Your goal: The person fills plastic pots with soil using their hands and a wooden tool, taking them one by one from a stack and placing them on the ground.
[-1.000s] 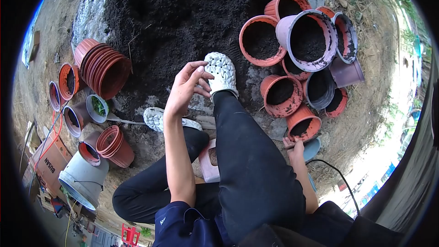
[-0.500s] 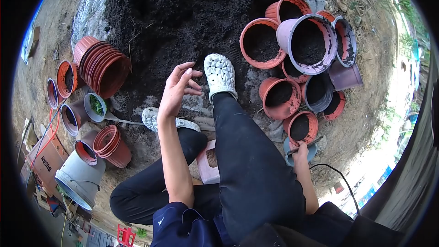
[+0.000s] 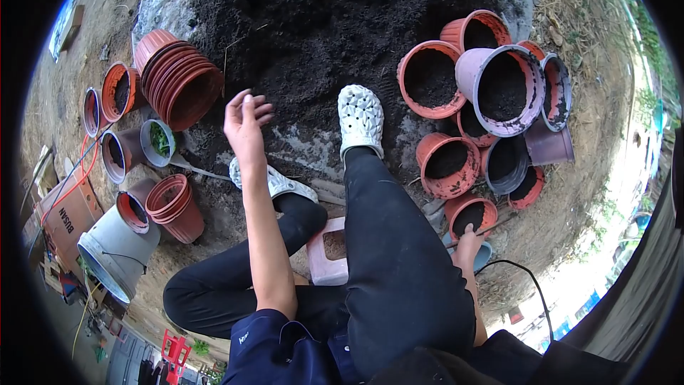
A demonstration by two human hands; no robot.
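My left hand (image 3: pixel 246 125) hovers over the dark soil (image 3: pixel 299 28) with nothing in it. Its fingers are loosely bent and apart. To its left lies a tilted stack of nested reddish-brown pots (image 3: pixel 182 82). Down beside my raised knee, my right hand (image 3: pixel 467 248) is closed on a thin brown stick-like thing (image 3: pixel 494 227). Part of that thing is hidden by the fingers. Just beyond the hand stands a small orange pot (image 3: pixel 470 214) with soil inside, and a blue-grey pot (image 3: pixel 482 255) is partly covered behind it.
Several soil-filled pots crowd the right, with a pale purple pot (image 3: pixel 466 78) highest. On the left are a white bucket (image 3: pixel 110 257), a smaller pot stack (image 3: pixel 178 217) and a pot with green leaves (image 3: pixel 157 141). A pinkish block (image 3: pixel 325 267) lies between my legs. A black cable (image 3: pixel 531 281) curves at lower right.
My left hand has moved left, away from my white shoe toward the pot stack. My right hand stays by the small orange pot, the stick-like thing shifting slightly. The whole view has shifted.
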